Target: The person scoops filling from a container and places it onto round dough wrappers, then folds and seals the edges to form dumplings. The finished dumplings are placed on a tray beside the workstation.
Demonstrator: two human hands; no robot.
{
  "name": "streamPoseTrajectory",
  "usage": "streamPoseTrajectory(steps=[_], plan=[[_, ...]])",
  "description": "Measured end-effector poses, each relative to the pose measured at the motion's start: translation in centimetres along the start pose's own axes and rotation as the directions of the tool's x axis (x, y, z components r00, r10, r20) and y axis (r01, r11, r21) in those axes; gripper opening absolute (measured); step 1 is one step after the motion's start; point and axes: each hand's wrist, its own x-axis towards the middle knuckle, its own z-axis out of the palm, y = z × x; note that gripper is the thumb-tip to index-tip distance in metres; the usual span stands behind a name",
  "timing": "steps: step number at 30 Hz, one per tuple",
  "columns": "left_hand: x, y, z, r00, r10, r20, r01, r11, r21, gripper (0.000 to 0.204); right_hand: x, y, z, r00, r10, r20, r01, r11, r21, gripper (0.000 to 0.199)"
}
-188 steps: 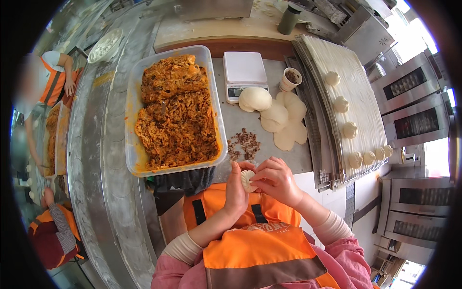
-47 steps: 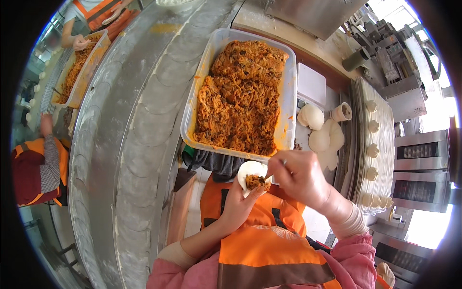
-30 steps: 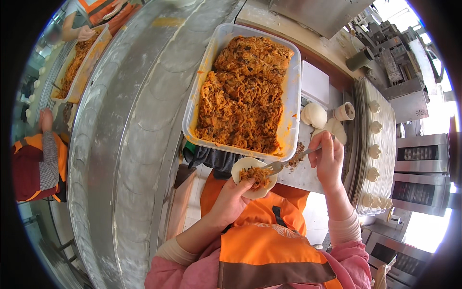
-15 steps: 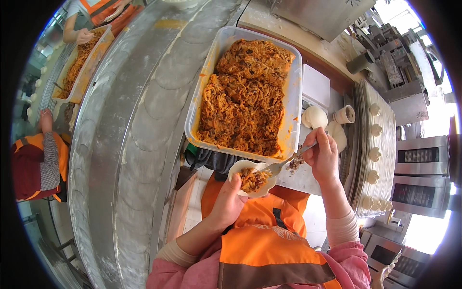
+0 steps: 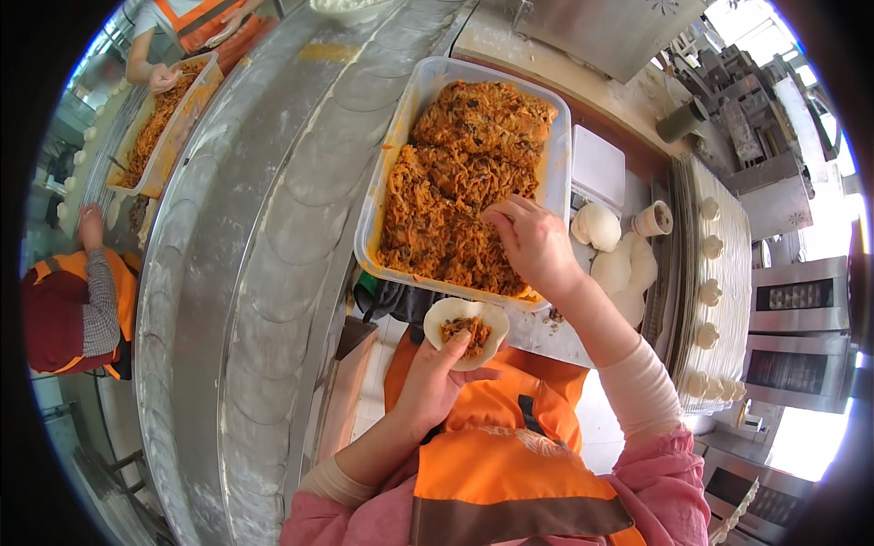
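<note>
Head view: filling a dumpling. Cupping a round dough wrapper (image 5: 467,329) at lower centre of the frame in the left hand (image 5: 435,382), fingers curled under it, 1 small heap of orange-brown filling already on it. Reaching with the right hand (image 5: 533,244) into the clear plastic tray (image 5: 393,173) of shredded filling (image 5: 464,173) at upper centre, fingers pressed together, whether gripping anything impossible to tell. Next, judging by this: carrying more filling back without spilling.
</note>
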Motion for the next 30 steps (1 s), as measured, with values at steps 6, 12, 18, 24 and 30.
streamPoseTrajectory(steps=[6, 12, 18, 24, 30], plan=[[-1.4, 0.4, 1.0, 1.0, 0.027, -0.008, -0.026, 0.995, 0.1, 0.035, -2.4, -1.9, -3.7, 0.988, -0.07, -0.136, 0.061, 0.996, -0.07, 0.005], [-1.2, -0.9, 0.9, 0.998, 0.008, 0.061, -0.026, 0.954, 0.298, 0.035, -11.8, -4.2, -4.4, 0.88, 0.299, 0.369, -0.458, 0.738, 0.496, 0.008], [-0.7, -3.3, 1.0, 0.999, 0.052, 0.004, -0.047, 0.85, 0.524, 0.028, -14.9, -2.6, -3.4, 0.87, 0.316, 0.379, -0.488, 0.658, 0.573, 0.009], [-0.4, -4.5, 1.6, 0.997, 0.067, 0.023, -0.067, 0.784, 0.617, 0.03, -14.8, -3.7, -4.7, 0.803, 0.441, 0.402, -0.579, 0.414, 0.702, 0.016], [0.8, -5.4, -0.1, 0.994, -0.106, -0.039, 0.113, 0.934, 0.338, 0.026, -15.5, -1.3, -4.1, 0.989, -0.118, 0.089, 0.095, 0.969, 0.226, 0.019]])
